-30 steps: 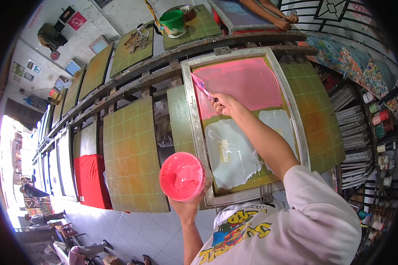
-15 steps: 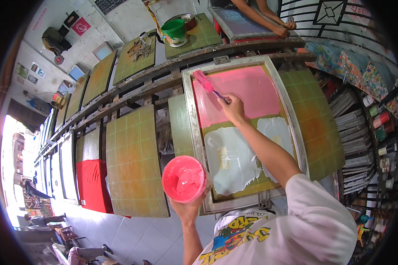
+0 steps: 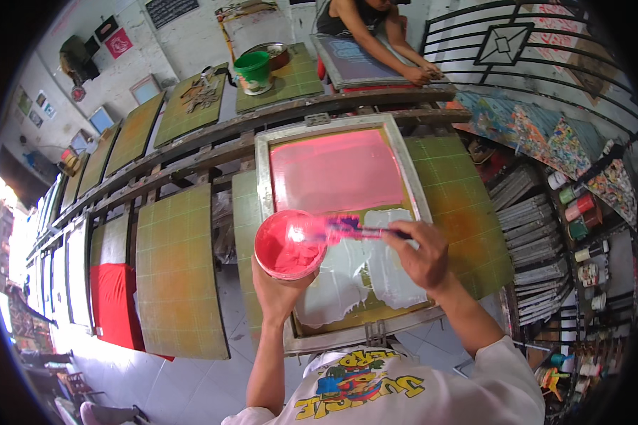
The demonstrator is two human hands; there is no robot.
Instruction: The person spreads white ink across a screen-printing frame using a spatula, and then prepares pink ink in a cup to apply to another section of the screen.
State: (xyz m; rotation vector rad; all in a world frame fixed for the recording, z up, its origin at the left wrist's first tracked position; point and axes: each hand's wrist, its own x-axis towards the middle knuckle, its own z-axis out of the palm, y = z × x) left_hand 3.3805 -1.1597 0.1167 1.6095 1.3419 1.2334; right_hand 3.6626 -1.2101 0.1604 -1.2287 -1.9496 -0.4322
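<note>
My left hand (image 3: 280, 289) is wrapped round a tub of bright pink ink (image 3: 285, 256), tilted so its open top shows. In my right hand (image 3: 424, 256) is a long dark-handled tool (image 3: 376, 231), its broad head coated in pink. That head is blurred, at the tub's right rim; I cannot tell whether it is a brush or a spatula. Beneath both hands lies a screen-printing frame (image 3: 415, 177). Smooth pink ink (image 3: 337, 170) covers the far part of its mesh, and pale grey patches (image 3: 333, 287) lie on the nearer part.
Green-yellow printing boards (image 3: 181, 276) line the rails (image 3: 191, 164). A red cloth (image 3: 113, 301) covers one board at left. A green bucket (image 3: 254, 71) stands at the back. Across the rails, a person's hands (image 3: 422, 74) rest by another frame. Stacked frames (image 3: 535, 237) and ink jars (image 3: 580, 207) are at right.
My right hand has drawn the pink-coated tool from the frame's far left corner back to the tub. The tub has risen slightly toward the frame's middle. The whole view has shifted.
</note>
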